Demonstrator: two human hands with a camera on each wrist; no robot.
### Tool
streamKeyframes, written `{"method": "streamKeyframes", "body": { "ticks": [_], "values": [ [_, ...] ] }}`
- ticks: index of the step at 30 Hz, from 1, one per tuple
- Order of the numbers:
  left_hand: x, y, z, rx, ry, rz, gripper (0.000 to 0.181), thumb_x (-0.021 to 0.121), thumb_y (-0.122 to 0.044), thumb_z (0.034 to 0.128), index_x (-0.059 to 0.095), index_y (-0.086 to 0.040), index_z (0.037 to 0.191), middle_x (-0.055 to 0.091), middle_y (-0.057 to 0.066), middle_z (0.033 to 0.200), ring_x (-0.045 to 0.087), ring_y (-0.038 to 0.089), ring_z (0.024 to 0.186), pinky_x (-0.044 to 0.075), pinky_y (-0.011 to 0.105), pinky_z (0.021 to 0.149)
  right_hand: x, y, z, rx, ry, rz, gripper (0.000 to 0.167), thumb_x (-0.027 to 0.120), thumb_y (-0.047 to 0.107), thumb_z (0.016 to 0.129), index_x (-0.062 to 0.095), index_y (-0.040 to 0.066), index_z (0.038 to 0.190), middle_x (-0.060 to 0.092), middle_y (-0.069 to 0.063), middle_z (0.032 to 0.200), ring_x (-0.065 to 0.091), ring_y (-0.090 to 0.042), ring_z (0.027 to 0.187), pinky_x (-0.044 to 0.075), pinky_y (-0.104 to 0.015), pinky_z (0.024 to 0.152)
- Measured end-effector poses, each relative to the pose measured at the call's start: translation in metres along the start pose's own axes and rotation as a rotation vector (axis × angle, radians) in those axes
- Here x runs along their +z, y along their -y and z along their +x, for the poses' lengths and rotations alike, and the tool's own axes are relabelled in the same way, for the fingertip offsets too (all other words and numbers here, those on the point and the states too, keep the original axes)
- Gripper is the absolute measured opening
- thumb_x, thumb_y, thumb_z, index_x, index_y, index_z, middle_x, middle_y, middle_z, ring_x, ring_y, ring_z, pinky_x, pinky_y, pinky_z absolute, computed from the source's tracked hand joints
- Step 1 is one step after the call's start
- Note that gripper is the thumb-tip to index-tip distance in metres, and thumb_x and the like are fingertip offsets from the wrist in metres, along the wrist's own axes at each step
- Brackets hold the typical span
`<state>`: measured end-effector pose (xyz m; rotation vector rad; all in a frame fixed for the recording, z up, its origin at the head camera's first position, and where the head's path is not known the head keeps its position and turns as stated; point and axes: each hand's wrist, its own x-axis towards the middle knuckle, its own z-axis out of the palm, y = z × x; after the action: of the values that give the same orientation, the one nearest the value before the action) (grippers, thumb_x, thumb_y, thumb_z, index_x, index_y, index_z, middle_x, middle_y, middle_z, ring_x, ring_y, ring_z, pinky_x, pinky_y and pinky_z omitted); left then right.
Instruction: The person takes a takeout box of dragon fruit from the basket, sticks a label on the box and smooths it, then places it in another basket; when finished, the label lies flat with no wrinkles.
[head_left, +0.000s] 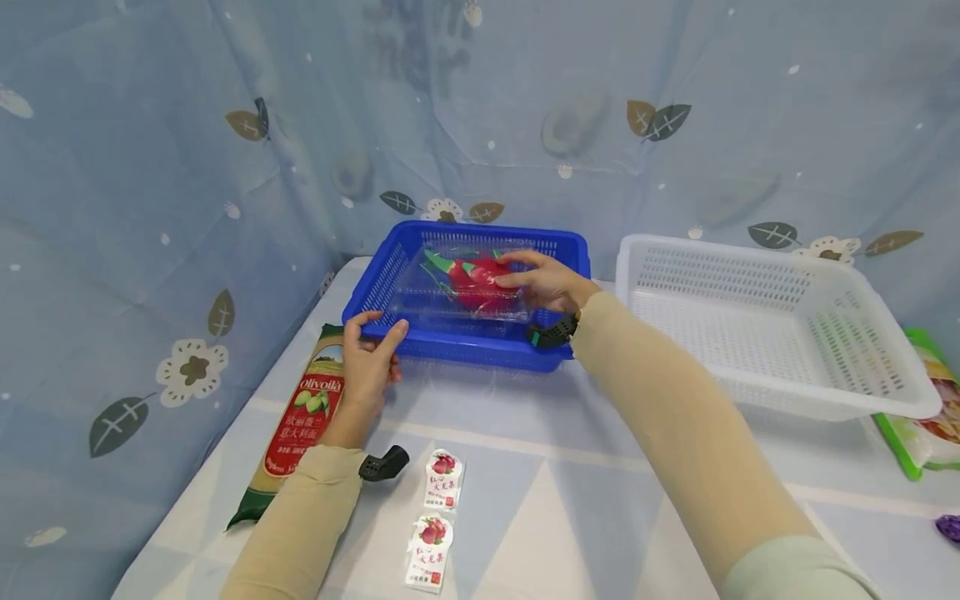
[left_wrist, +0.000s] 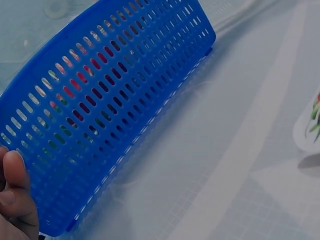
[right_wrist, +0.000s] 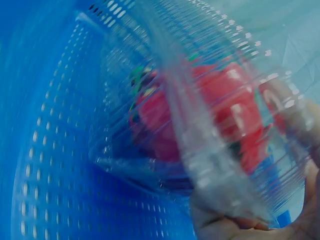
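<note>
We have clear pack [head_left: 450, 304], red dragon fruit [head_left: 483, 287] inside it, within blue basket [head_left: 465, 348]. Right grip [head_left: 547, 282] at pack's 3 o'clock, closed on its edge. Left grip [head_left: 367, 367] grasps basket rim at 8 o'clock. From blue basket, on our table [head_left: 555, 433]: white basket [head_left: 712, 333] at 3 o'clock, pasta bag [head_left: 303, 417] at 8, two labels [head_left: 430, 552] at 6.

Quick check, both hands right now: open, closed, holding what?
Left hand: gripping the blue perforated plastic basket by its near-left corner.
Right hand: holding the clear plastic box with the red, green-tipped dragon fruit inside.
</note>
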<state>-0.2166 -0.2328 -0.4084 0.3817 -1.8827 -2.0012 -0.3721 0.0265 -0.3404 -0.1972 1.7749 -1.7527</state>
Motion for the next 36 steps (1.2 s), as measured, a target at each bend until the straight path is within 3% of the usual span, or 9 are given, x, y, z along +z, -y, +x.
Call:
{"method": "streamKeyframes", "body": {
  "ticks": [3, 6, 11, 14, 19, 23, 29, 36],
  "values": [
    [0.0, 0.0, 0.0, 0.012, -0.002, -0.011, 0.046, 0.075, -0.037, 0.0866, 0.047, -0.03, 0.122, 0.053, -0.001, 0.059, 0.045, 0.01, 0.037, 0.04, 0.023, 0.036, -0.003, 0.005, -0.007, -0.015, -0.008, 0.017, 0.053, 0.064, 0.008, 0.095, 0.047, 0.019, 0.144, 0.034, -0.009, 0.153, 0.049, -0.036, 0.13, 0.038, -0.054, 0.112],
    [0.002, 0.002, -0.001, 0.024, -0.007, -0.04, 0.045, 0.075, -0.034, 0.0878, 0.048, -0.03, 0.123, 0.053, -0.002, 0.06, 0.045, 0.009, 0.037, 0.038, 0.023, 0.036, -0.006, 0.009, -0.016, -0.031, -0.033, 0.044, 0.054, 0.064, 0.008, 0.095, 0.046, 0.019, 0.144, 0.033, -0.009, 0.154, 0.051, -0.035, 0.127, 0.041, -0.052, 0.11],
    [0.011, 0.009, -0.001, 0.075, -0.001, -0.176, 0.043, 0.072, -0.026, 0.0907, 0.047, -0.023, 0.126, 0.055, -0.003, 0.059, 0.045, 0.008, 0.036, 0.037, 0.022, 0.035, -0.014, 0.017, -0.035, -0.1, -0.076, 0.107, 0.051, 0.063, 0.008, 0.095, 0.046, 0.019, 0.142, 0.034, -0.009, 0.15, 0.059, -0.028, 0.109, 0.055, -0.037, 0.088],
    [0.018, 0.013, -0.004, 0.103, 0.013, -0.198, 0.049, 0.071, -0.026, 0.0908, 0.045, -0.019, 0.131, 0.054, -0.003, 0.063, 0.045, 0.008, 0.036, 0.039, 0.023, 0.036, -0.019, 0.02, -0.05, -0.134, -0.108, 0.159, 0.048, 0.063, 0.008, 0.095, 0.048, 0.02, 0.138, 0.035, -0.009, 0.146, 0.057, -0.026, 0.105, 0.058, -0.032, 0.077],
    [0.025, 0.016, -0.009, 0.135, 0.01, -0.116, 0.062, 0.074, -0.034, 0.0879, 0.039, -0.023, 0.137, 0.052, -0.001, 0.072, 0.046, 0.009, 0.037, 0.041, 0.026, 0.038, -0.027, 0.025, -0.082, -0.164, -0.126, 0.159, 0.043, 0.062, 0.006, 0.095, 0.052, 0.022, 0.133, 0.036, -0.009, 0.145, 0.051, -0.029, 0.118, 0.059, -0.033, 0.077],
    [0.026, 0.015, -0.011, 0.145, -0.004, -0.062, 0.063, 0.074, -0.037, 0.0874, 0.038, -0.026, 0.138, 0.051, 0.001, 0.076, 0.046, 0.01, 0.037, 0.04, 0.027, 0.038, -0.033, 0.025, -0.115, -0.194, -0.077, 0.138, 0.038, 0.064, 0.008, 0.094, 0.055, 0.022, 0.129, 0.038, -0.006, 0.141, 0.05, -0.027, 0.119, 0.057, -0.033, 0.082],
    [0.028, 0.013, -0.011, 0.11, 0.008, 0.006, 0.066, 0.073, -0.045, 0.0856, 0.037, -0.027, 0.138, 0.051, 0.001, 0.078, 0.047, 0.011, 0.038, 0.043, 0.03, 0.04, -0.045, 0.021, -0.168, -0.224, -0.039, 0.14, 0.027, 0.063, 0.009, 0.095, 0.061, 0.026, 0.116, 0.042, -0.004, 0.133, 0.057, -0.019, 0.109, 0.056, -0.033, 0.085],
    [0.023, 0.005, -0.015, 0.076, -0.021, 0.055, 0.063, 0.072, -0.041, 0.0877, 0.037, -0.027, 0.138, 0.051, 0.002, 0.084, 0.047, 0.009, 0.04, 0.045, 0.026, 0.042, -0.055, 0.009, -0.218, -0.22, -0.053, 0.109, 0.028, 0.059, 0.014, 0.098, 0.058, 0.028, 0.122, 0.038, -0.002, 0.136, 0.048, -0.022, 0.119, 0.055, -0.032, 0.087]
  ]
}}
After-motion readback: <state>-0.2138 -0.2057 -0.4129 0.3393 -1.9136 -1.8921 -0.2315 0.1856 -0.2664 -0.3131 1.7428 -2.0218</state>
